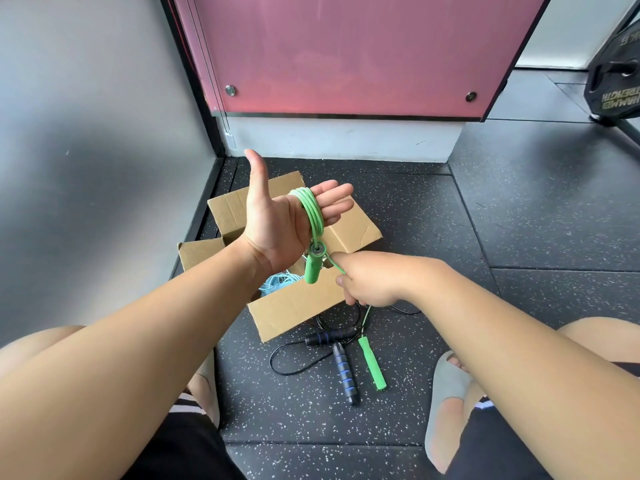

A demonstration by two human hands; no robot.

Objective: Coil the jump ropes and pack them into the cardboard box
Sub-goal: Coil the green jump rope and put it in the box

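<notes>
My left hand point(277, 216) is held palm up over the cardboard box point(294, 303), fingers straight, thumb raised. Several loops of a green jump rope point(313, 211) are wound round its palm, and one green handle point(312, 266) hangs below the wrist. My right hand point(367, 280) pinches the green cord just right of that handle. The cord runs down to the second green handle point(372, 363) on the floor. A black rope with blue-banded handles point(341, 370) lies on the floor in front of the box. A light blue coiled rope point(277, 284) lies inside the box.
The box stands open on black speckled rubber flooring point(519, 220), close to a grey wall point(86, 133) on the left and a pink panel point(346, 53) behind. A black weight plate point(616, 84) stands at the far right. My knees and grey slippers point(446, 403) frame the bottom.
</notes>
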